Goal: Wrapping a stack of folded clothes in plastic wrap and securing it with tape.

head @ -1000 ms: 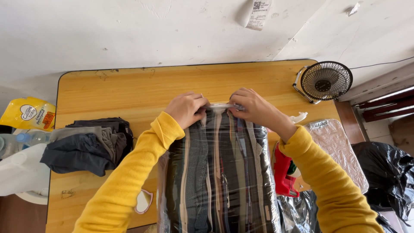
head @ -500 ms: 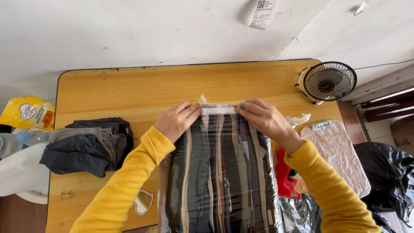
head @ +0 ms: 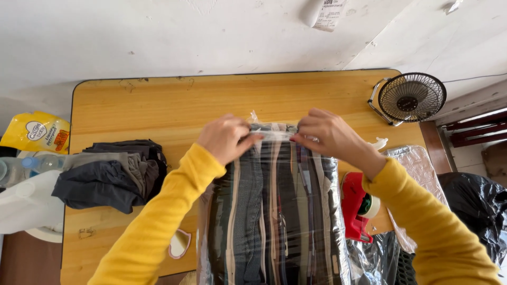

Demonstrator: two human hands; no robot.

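Note:
A clear plastic bag (head: 274,211) packed with folded dark striped clothes lies on the wooden table (head: 174,105) in front of me. My left hand (head: 226,138) pinches the bag's far edge on the left side. My right hand (head: 328,134) pinches the same edge on the right. A strip of clear tape or bag flap (head: 274,135) stretches between the two hands. Both arms wear yellow sleeves.
A pile of dark folded clothes (head: 108,174) sits at the table's left. A red tape dispenser (head: 356,206) lies right of the bag, beside more clear bags (head: 417,174). A small black fan (head: 411,97) stands at the far right corner. A yellow pouch (head: 36,132) and a bottle (head: 21,169) are off the left edge.
My hands have moved apart along the bag's far edge, the left one to the left and the right one to the right, smoothing the clear strip between them.

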